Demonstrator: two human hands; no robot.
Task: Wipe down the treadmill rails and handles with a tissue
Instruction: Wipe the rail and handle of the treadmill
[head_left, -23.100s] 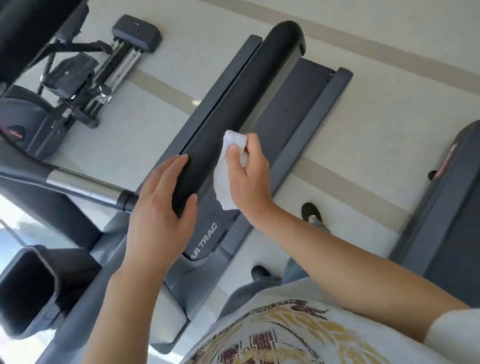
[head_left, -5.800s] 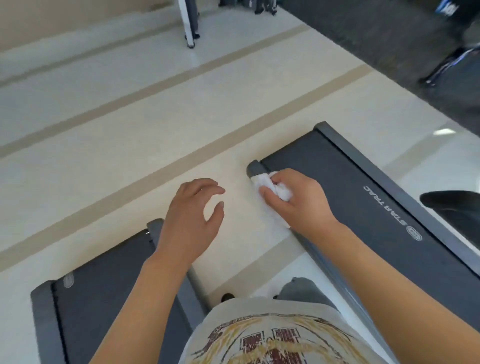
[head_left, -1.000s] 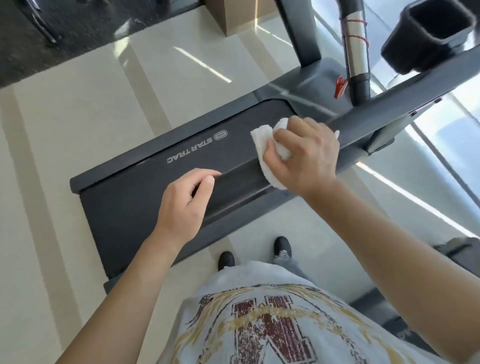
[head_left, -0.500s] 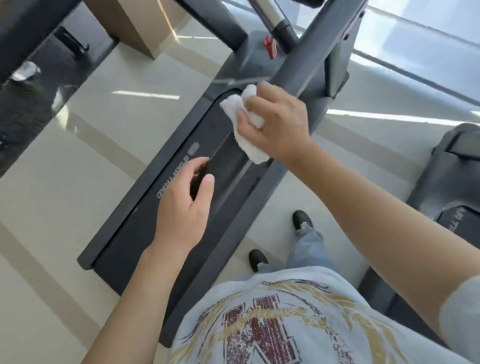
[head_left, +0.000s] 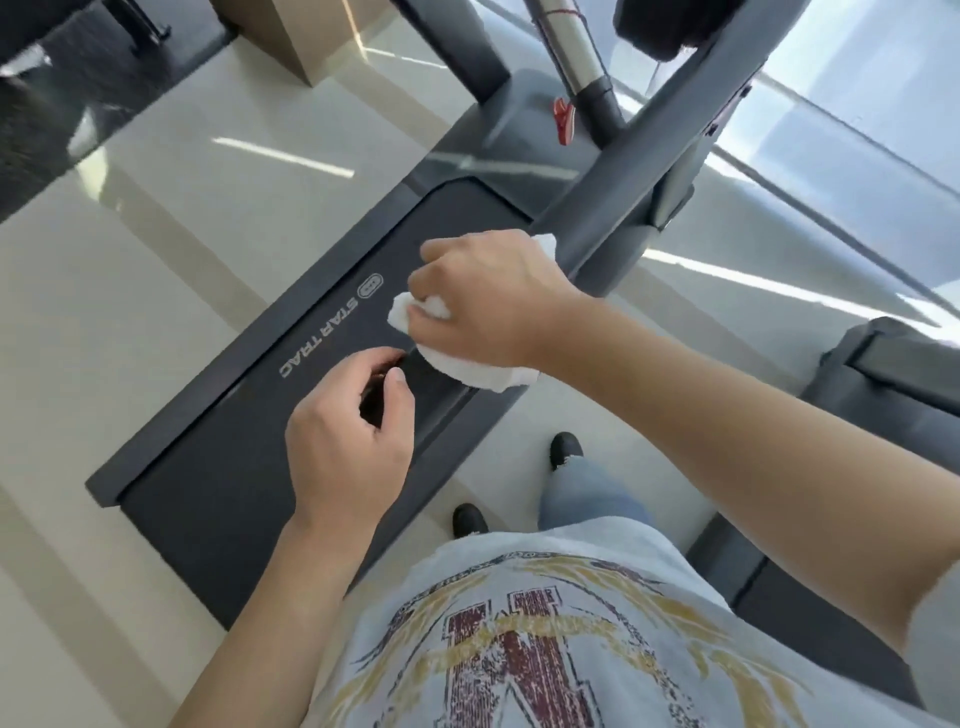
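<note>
I stand beside a dark grey treadmill (head_left: 218, 499) and look down on it. Its black padded handrail (head_left: 431, 387) runs from lower left up toward the grey upright arm (head_left: 660, 150). My right hand (head_left: 488, 301) is closed around a crumpled white tissue (head_left: 467, 371) and presses it on the rail. My left hand (head_left: 348, 441) curls over the near end of the same rail, thumb and fingers on either side of it. The rail between the two hands is mostly hidden.
A silver and black handle bar (head_left: 576, 52) and a red safety clip (head_left: 563, 122) hang near the console end. A second treadmill (head_left: 893, 395) sits at the right. My shoes (head_left: 566, 449) are on the pale floor between the machines. A tan column base (head_left: 296, 36) stands at the back.
My right hand has slid with the tissue down the rail toward my left hand. The left hand has closed more around the rail end. The camera view has swung.
</note>
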